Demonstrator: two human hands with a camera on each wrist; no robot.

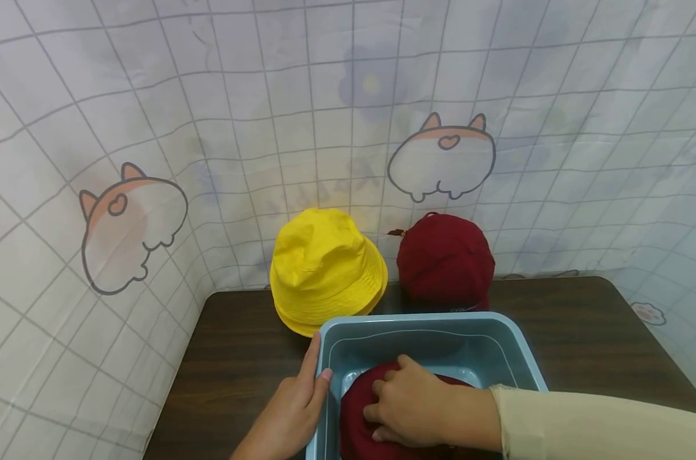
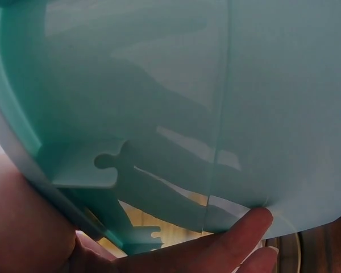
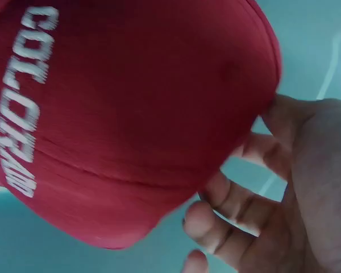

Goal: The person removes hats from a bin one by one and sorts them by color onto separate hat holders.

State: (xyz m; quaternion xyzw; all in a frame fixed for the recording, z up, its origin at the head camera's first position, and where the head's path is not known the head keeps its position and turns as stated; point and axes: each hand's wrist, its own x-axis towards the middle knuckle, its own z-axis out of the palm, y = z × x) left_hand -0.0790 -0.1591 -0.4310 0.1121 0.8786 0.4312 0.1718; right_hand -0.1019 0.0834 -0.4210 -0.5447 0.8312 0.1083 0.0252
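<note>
A light blue plastic basin (image 1: pixel 427 324) stands at the table's front, cut off by the lower frame edge. My left hand (image 1: pixel 293 406) grips its left rim, thumb on the rim and fingers along the outer wall; the left wrist view shows those fingers (image 2: pixel 233 242) under the blue wall. Inside the basin lies a dark red baseball cap (image 1: pixel 359 415). My right hand (image 1: pixel 411 406) reaches in and pinches the cap. In the right wrist view the cap (image 3: pixel 131 114) carries white COLORADO lettering, and my thumb and fingers (image 3: pixel 238 205) meet its edge.
Behind the basin, a yellow bucket hat (image 1: pixel 324 268) sits at the back left and a second dark red cap (image 1: pixel 445 262) at the back right. Both are on the dark wooden table (image 1: pixel 221 358). A white gridded cloth (image 1: pixel 324 128) hangs behind and at the sides.
</note>
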